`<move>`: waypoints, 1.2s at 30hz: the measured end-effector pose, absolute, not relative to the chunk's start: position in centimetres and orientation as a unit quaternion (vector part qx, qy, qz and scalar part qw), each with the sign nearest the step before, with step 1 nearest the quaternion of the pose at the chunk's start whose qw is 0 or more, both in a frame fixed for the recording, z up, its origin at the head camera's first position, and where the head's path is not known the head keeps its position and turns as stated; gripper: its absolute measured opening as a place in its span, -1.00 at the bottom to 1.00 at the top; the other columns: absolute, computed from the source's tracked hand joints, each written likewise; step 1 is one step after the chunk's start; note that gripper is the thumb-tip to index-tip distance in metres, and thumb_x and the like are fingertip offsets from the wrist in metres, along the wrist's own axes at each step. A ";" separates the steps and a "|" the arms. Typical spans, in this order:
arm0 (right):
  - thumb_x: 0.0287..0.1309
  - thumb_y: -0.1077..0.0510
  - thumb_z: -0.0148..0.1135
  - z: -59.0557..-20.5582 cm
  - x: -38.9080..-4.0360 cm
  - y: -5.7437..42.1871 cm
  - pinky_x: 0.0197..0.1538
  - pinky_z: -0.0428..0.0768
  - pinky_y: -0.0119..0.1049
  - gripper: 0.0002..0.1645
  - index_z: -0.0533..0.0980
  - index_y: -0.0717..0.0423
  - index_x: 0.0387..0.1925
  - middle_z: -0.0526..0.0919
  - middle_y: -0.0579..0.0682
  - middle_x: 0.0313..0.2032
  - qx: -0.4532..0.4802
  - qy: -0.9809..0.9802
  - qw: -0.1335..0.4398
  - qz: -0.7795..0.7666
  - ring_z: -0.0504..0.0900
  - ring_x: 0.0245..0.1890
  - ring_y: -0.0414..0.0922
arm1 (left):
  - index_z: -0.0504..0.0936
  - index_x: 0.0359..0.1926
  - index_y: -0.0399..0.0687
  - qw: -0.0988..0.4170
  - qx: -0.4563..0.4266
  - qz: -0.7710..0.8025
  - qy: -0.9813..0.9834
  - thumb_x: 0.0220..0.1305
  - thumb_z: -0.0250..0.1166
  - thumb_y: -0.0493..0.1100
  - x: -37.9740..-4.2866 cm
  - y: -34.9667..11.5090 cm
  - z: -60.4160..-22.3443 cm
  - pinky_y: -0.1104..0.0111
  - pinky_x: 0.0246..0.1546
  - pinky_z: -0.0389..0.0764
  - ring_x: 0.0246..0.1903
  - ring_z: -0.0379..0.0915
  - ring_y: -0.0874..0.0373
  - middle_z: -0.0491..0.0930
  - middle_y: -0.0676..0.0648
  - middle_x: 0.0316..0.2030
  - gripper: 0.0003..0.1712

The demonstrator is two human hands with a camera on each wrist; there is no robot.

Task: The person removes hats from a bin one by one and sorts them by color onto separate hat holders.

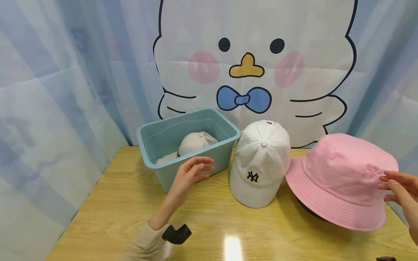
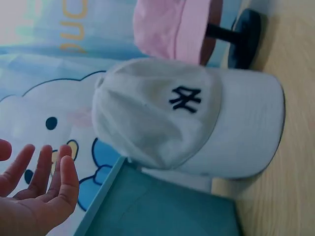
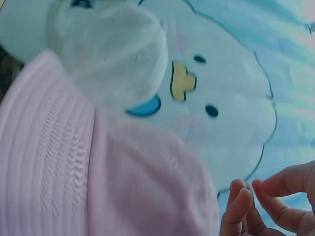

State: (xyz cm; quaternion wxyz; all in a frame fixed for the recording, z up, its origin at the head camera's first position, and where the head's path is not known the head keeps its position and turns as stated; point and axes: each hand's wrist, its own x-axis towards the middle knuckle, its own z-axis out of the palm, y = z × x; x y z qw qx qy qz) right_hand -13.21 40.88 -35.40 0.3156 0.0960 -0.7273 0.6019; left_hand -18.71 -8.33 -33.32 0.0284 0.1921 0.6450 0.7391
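My left hand (image 1: pixel 186 181) hovers in front of the blue plastic bin (image 1: pixel 215 159), fingers loosely spread and holding nothing. Inside the bin lies a pale baseball cap (image 1: pixel 197 142), partly hidden by the front wall. Right of the bin, a white baseball cap (image 1: pixel 266 159) with black NY lettering sits raised, its brim toward me. A pink bucket hat (image 1: pixel 346 174) sits at the right on a black stand (image 2: pixel 243 37). Beside its crown is my right hand (image 1: pixel 403 190), loosely bent and empty; the right wrist view shows a gap between the fingers and the hat.
A wooden table (image 1: pixel 107 221) carries everything. Behind it hangs a pale blue curtain (image 1: pixel 49 108) with a large white cartoon character and a blue bow tie. A black wrist device (image 1: pixel 176 234) is strapped at my left sleeve.
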 end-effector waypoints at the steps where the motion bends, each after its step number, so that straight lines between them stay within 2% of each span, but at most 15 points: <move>1: 0.17 0.46 -0.14 -33.3 -12.2 37.4 -0.52 0.44 -0.67 -0.61 0.51 0.16 -0.09 0.65 -0.30 -0.31 0.111 -0.712 0.314 0.618 0.60 -0.43 -0.45 | 0.40 0.01 -0.38 0.004 0.193 0.725 0.661 0.32 -0.06 -0.21 -18.8 -8.9 -33.0 0.28 -0.12 0.52 -0.11 0.51 0.20 0.51 -0.06 -0.06 -0.64; 3: 0.13 0.51 -0.10 -31.1 -11.5 33.6 -0.48 0.46 -0.65 -0.63 0.52 0.19 -0.14 0.66 -0.21 -0.34 0.136 -0.700 0.289 0.639 0.61 -0.42 -0.40 | 0.43 -0.01 -0.37 -0.041 0.194 0.698 0.688 0.31 -0.06 -0.24 -19.0 -9.9 -32.4 0.27 -0.15 0.52 -0.13 0.51 0.23 0.50 -0.13 -0.05 -0.67; 6: 0.11 0.48 -0.05 -30.5 -12.0 31.1 -0.43 0.48 -0.63 -0.67 0.47 0.29 -0.09 0.65 -0.21 -0.32 0.140 -0.760 0.251 0.584 0.60 -0.38 -0.39 | 0.46 -0.03 -0.36 -0.096 0.194 0.660 0.719 0.29 -0.06 -0.31 -19.6 -11.4 -31.9 0.32 -0.19 0.52 -0.14 0.50 0.24 0.47 -0.26 -0.03 -0.70; 10: 0.14 0.39 0.01 -30.4 -13.6 28.1 -0.38 0.51 -0.60 -0.66 0.42 0.25 -0.01 0.60 -0.34 -0.27 0.139 -0.839 0.212 0.481 0.56 -0.35 -0.42 | 0.48 -0.05 -0.34 -0.148 0.184 0.609 0.757 0.29 -0.05 -0.34 -20.6 -13.3 -31.4 0.42 -0.21 0.50 -0.13 0.48 0.19 0.48 -0.29 -0.05 -0.72; 13: 0.16 0.36 0.01 -29.7 -14.8 25.1 -0.36 0.53 -0.57 -0.66 0.40 0.24 0.00 0.55 -0.41 -0.24 0.164 -0.857 0.193 0.448 0.54 -0.31 -0.47 | 0.50 -0.04 -0.29 -0.192 0.168 0.553 0.793 0.29 -0.03 -0.31 -21.1 -14.6 -31.3 0.39 -0.18 0.47 -0.09 0.45 0.10 0.50 -0.25 -0.05 -0.72; 15: 0.16 0.33 0.01 -29.3 -15.6 23.1 -0.35 0.52 -0.56 -0.67 0.39 0.25 0.00 0.56 -0.31 -0.22 0.184 -0.858 0.180 0.444 0.52 -0.28 -0.49 | 0.50 -0.04 -0.28 -0.224 0.158 0.511 0.815 0.28 -0.01 -0.31 -21.4 -15.4 -31.3 0.29 -0.16 0.47 -0.07 0.43 0.02 0.50 -0.26 -0.06 -0.72; 17: 0.17 0.29 0.04 -28.9 -16.3 21.2 -0.33 0.52 -0.55 -0.66 0.38 0.27 0.01 0.60 -0.13 -0.20 0.194 -0.862 0.167 0.438 0.50 -0.26 -0.50 | 0.49 -0.02 -0.29 -0.246 0.152 0.469 0.835 0.27 0.00 -0.31 -21.7 -16.2 -31.4 0.18 -0.15 0.44 -0.04 0.39 -0.07 0.48 -0.28 -0.04 -0.71; 21: 0.15 0.21 0.09 -28.4 -18.0 17.5 -0.28 0.52 -0.46 -0.64 0.41 0.18 0.00 0.61 0.16 -0.15 0.195 -0.878 0.153 0.409 0.56 -0.22 -0.27 | 0.48 -0.01 -0.32 -0.287 0.168 0.376 0.865 0.23 0.05 -0.29 -22.5 -17.3 -32.5 0.01 -0.05 0.39 0.00 0.33 -0.18 0.45 -0.31 -0.03 -0.68; 25: 0.10 0.23 0.13 -28.2 -20.2 13.7 -0.29 0.57 -0.26 -0.64 0.43 0.18 -0.02 0.60 0.16 -0.13 0.221 -0.886 0.172 0.370 0.59 -0.21 0.00 | 0.47 0.03 -0.26 -0.310 0.173 0.263 0.897 0.21 0.11 -0.16 -23.2 -18.1 -34.3 -0.08 0.10 0.23 0.10 0.24 -0.23 0.42 -0.30 0.05 -0.61; 30: 0.11 0.20 0.12 -28.2 -23.3 9.5 -0.19 0.55 -0.16 -0.64 0.43 0.20 -0.02 0.56 0.15 -0.09 0.258 -0.902 0.165 0.305 0.54 -0.15 0.04 | 0.42 0.12 -0.15 -0.300 0.156 0.190 0.922 0.22 0.09 -0.05 -23.1 -18.4 -35.5 -0.17 0.20 0.01 0.24 0.04 -0.24 0.32 -0.24 0.17 -0.53; 36: 0.17 0.11 0.05 -28.3 -27.6 5.8 -0.05 0.50 -0.13 -0.61 0.41 0.14 0.03 0.54 0.11 -0.03 0.259 -0.936 0.092 0.221 0.50 -0.02 0.03 | 0.39 0.16 -0.13 -0.302 0.156 0.164 0.926 0.25 0.02 0.00 -22.9 -18.6 -35.9 -0.16 0.24 -0.10 0.31 -0.11 -0.25 0.20 -0.24 0.25 -0.49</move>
